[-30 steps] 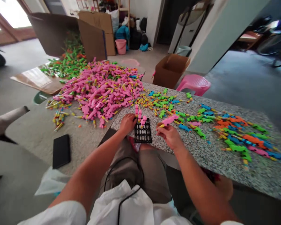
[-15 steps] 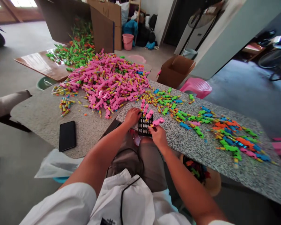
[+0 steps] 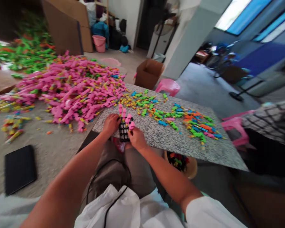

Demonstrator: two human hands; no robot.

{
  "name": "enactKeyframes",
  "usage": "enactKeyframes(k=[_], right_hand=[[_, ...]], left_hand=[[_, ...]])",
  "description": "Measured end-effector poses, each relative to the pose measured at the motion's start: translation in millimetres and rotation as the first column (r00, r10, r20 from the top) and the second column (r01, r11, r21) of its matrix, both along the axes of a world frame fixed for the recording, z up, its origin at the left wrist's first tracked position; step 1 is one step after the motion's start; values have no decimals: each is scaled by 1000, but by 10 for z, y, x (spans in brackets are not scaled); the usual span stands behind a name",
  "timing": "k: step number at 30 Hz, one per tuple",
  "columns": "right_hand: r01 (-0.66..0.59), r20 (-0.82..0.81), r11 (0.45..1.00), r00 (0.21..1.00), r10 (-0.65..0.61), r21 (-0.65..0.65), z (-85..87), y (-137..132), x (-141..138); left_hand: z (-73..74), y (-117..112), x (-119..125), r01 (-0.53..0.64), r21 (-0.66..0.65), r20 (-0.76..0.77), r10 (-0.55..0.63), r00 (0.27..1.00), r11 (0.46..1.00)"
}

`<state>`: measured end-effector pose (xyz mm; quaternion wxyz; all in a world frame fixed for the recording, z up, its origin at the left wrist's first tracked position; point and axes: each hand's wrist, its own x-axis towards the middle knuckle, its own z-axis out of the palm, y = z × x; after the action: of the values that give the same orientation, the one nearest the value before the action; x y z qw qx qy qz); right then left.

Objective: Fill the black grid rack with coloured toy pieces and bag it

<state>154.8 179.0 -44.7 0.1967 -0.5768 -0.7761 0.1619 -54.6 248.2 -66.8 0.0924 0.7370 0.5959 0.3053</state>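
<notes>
A black tray with a grid of holes [image 3: 124,135] sits at the table's front edge, above my lap. Several pink toy pieces [image 3: 123,112] stand upright in its far rows. My left hand [image 3: 111,124] is closed on the tray's far left edge, its fingertips by the pink pieces. At the right side of the tray, my right hand [image 3: 137,139] pinches a pink toy piece [image 3: 131,125], held upright over the holes. Its lower end is hidden by the fingers, so I cannot tell whether it sits in a hole.
A large heap of pink toy pieces [image 3: 71,85] covers the table's left part, with green ones [image 3: 33,57] behind. Mixed green, blue and orange pieces [image 3: 199,123] lie rightward on the speckled table [image 3: 156,136]. A black tablet-like slab [image 3: 20,169] lies left. Someone in checked cloth [image 3: 270,118] is at right.
My view has swung to the right, bringing the checked cloth into sight. The pink piece in my right hand has gone from lying sideways to upright, closer over the tray.
</notes>
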Motion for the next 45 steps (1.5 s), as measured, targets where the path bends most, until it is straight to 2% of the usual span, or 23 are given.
enactKeyframes(k=[3,5,7,9,11,13,14,15,18,22,27,30,33,35,38,39,41,43,44,45], right_hand=[[-11,-42,999,999,9,-34,30,12,-37],[-64,-129,995,990,55,-70,62,47,37],[-100,-236,991,969,76,-90,121,142,259],[-34,-283,997,959,12,-73,217,330,654],[186,-193,982,963,-186,-15,337,599,1176],[418,15,908,908,-418,35,439,879,1723],[491,150,871,859,-490,37,470,996,1970],[507,258,862,831,-493,13,484,1088,2188],[457,366,887,838,-405,-65,434,1213,2623],[385,410,918,856,-315,-98,302,1260,2829],[351,459,928,849,-261,-121,265,1384,2895],[324,474,935,852,-222,-145,304,1419,2916],[309,477,938,856,-202,-157,353,1426,2951],[313,434,946,866,-248,-85,395,1403,2939],[250,205,961,941,-269,115,515,1186,2710],[198,99,962,971,-220,189,574,1046,2556],[47,-82,941,996,-21,334,709,694,2139],[-124,-120,904,975,188,409,842,305,1654],[-210,-102,879,955,278,429,898,120,1420],[-294,-73,841,929,364,454,944,-48,1208]], left_hand=[[-56,64,-41,-6,15,-43,6,999,1000],[-103,107,-73,2,33,-74,1,997,999],[-142,138,-102,-1,41,-98,5,995,999],[-168,153,-124,3,32,-112,1,994,999],[-181,158,-134,6,23,-115,-3,993,1000],[-184,161,-137,4,22,-112,-1,994,1000],[-183,162,-137,4,21,-111,-2,994,1000],[-182,162,-136,1,19,-111,1,994,1000],[-179,162,-137,-12,11,-116,13,993,1000],[-166,150,-139,-9,11,-136,10,991,1000],[-102,118,-109,-2,-1,-107,2,994,1000],[-44,88,-70,-25,-26,-12,25,1000,999],[12,34,-60,-86,-36,63,88,994,996],[58,-67,-70,-168,-17,206,168,964,986],[186,-424,-29,-312,18,528,256,810,950],[255,-600,14,-325,15,599,252,760,945],[441,-992,142,-307,-44,741,237,628,951],[673,-1360,318,-150,-176,845,228,484,973],[791,-1507,416,21,-263,887,233,399,965],[897,-1619,512,220,-332,915,257,311,917]])
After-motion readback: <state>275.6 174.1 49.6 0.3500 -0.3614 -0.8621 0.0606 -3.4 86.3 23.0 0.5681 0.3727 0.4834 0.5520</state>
